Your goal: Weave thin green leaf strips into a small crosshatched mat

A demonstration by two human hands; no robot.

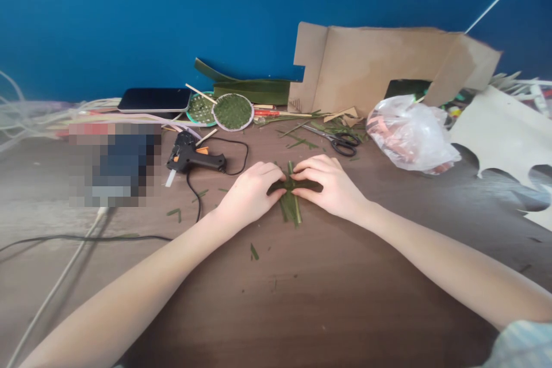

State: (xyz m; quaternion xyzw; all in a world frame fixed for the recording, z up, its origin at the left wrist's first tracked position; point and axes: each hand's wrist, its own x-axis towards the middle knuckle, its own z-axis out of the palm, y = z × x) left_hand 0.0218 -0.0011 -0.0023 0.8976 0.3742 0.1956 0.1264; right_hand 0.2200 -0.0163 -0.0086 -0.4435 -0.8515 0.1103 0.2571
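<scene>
Crossed green leaf strips (294, 207) lie on the brown table in front of me, some running away from me and some sideways. My left hand (254, 191) pinches their left side between thumb and fingers. From the right, my right hand (324, 187) grips the other side the same way, its fingertips close to those of the left. The sideways strips are partly hidden under both hands. Just left of my left hand rests a black glue gun (196, 155) with its cord. Black-handled scissors (340, 141) lie beyond my right hand.
Two round woven-leaf pieces (233, 112) lean at the back near a phone (154, 100). Folded cardboard (371, 63) stands against the blue wall. A plastic bag (411, 135) and cut white sheet (502, 132) sit right. Leaf scraps (254, 252) lie nearby; a cable (86, 238) crosses the left.
</scene>
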